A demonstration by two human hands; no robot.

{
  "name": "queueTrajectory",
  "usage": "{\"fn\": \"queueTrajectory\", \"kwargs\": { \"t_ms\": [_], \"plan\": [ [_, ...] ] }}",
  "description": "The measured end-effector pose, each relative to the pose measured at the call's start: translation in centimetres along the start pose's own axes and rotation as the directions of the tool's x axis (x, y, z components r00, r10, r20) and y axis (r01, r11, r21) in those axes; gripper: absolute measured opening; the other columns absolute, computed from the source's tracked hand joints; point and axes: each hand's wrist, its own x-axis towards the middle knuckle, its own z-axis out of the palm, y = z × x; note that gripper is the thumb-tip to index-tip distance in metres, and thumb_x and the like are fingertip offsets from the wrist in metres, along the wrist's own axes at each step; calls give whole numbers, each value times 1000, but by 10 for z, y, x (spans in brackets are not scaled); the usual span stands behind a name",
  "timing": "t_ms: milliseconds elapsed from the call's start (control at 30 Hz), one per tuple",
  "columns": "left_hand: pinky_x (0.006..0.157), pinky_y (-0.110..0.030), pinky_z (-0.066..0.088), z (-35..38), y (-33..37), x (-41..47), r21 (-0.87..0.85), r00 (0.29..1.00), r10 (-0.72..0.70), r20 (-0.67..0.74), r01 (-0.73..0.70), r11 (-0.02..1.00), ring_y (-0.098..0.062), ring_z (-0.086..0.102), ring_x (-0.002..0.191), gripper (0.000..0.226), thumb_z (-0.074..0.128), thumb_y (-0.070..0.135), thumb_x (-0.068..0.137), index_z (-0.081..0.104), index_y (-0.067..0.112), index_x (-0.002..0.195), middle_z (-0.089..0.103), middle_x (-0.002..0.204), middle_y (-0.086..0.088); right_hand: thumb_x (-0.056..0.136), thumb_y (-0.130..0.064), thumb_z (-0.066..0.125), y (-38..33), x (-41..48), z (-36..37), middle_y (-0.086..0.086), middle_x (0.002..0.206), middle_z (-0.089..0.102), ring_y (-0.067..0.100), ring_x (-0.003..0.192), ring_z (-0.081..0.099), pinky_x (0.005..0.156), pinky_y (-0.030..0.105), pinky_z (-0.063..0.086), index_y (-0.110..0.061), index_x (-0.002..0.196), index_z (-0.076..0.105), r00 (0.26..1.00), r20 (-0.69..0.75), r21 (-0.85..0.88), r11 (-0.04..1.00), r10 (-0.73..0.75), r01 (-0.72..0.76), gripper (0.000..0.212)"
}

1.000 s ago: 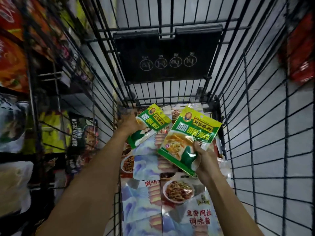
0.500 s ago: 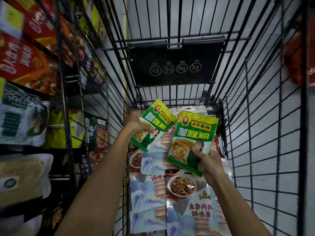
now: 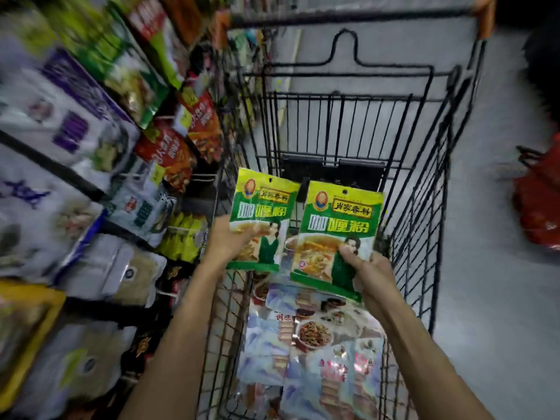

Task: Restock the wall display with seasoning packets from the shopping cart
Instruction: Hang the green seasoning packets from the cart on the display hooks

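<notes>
Nearest to me, a heap of pale blue sauce packets [image 3: 306, 350] lies on the floor of the shopping cart [image 3: 424, 213], overlapping and too blurred to count. Above them I hold two green curry powder packets, one in each hand. My left hand [image 3: 225, 241] pinches the left packet [image 3: 261, 204] at its lower edge, thumb across the front. My right hand [image 3: 370, 274] grips the right packet [image 3: 342, 214] at its lower corner, thumb pressed on the printed figure. Both packets stand upright side by side, their inner edges nearly meeting, over the cart's far half. Beyond them is the black child-seat flap [image 3: 330, 172], then the cart handle [image 3: 348, 16] with one orange end cap. On my left the wall display [image 3: 91, 183] hangs full of bagged goods, smeared by motion. A grey floor [image 3: 500, 313] runs on the right, with something red [image 3: 539, 213] standing on it. Half a second ago the packets were lower and tilted apart; now they are raised and squared, and the view has swung up to take in the handle and more of the display.
</notes>
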Motion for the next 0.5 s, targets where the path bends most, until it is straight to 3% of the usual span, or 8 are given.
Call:
{"fn": "queueTrajectory", "kwargs": {
  "t_ms": [67,167,267,300,333,400,500],
  "plan": [
    [63,-19,51,-35,29,-33,-24,994,48,-94,-50,998,-3,64,72,14,70,11,85,65,15,97,67,86,1,81,-21,73,-26,-23,10,15,85,67,18,73,72,55,28,57,-2,94,59,994,90,-61,995,-69,75,27],
    [61,-24,51,-90,67,-86,-39,962,95,-256,-109,993,-1,63,67,16,71,15,85,64,13,99,68,86,-1,80,-25,75,-63,-63,29,23,94,64,29,84,69,67,35,59,3,108,57,965,215,-109,978,-148,175,43],
    [76,-33,51,-146,98,-149,-12,894,139,-427,-159,987,-18,64,84,35,76,26,80,63,9,107,66,97,-5,81,-22,74,-95,-108,50,10,85,70,29,85,67,72,38,53,-7,90,67,901,363,-114,948,-238,297,19],
    [76,-29,52,-164,106,-172,-14,865,148,-479,-176,984,-21,64,91,34,75,26,81,63,12,110,67,100,-3,81,-23,74,-105,-124,58,7,83,71,26,83,67,70,35,53,-9,88,68,869,418,-104,937,-265,335,16],
    [71,-20,52,-181,114,-196,-8,831,165,-531,-200,980,-19,65,90,26,73,24,83,65,18,107,68,97,3,80,-26,74,-113,-141,67,5,83,73,22,81,68,68,30,54,-11,89,69,830,477,-96,922,-288,375,18],
    [53,-6,44,-213,128,-245,24,761,190,-621,-224,974,0,64,73,13,69,25,85,65,30,96,67,83,19,74,-37,76,-130,-177,84,0,87,76,16,81,71,65,26,54,-15,91,71,749,586,-102,889,-309,446,29],
    [48,-10,41,-255,149,-321,52,648,199,-735,-238,970,13,59,62,14,68,25,86,64,39,89,66,72,27,63,-45,78,-147,-231,116,7,96,75,17,87,72,69,32,57,-14,89,73,628,709,-54,864,-320,501,41]
  ]
}}
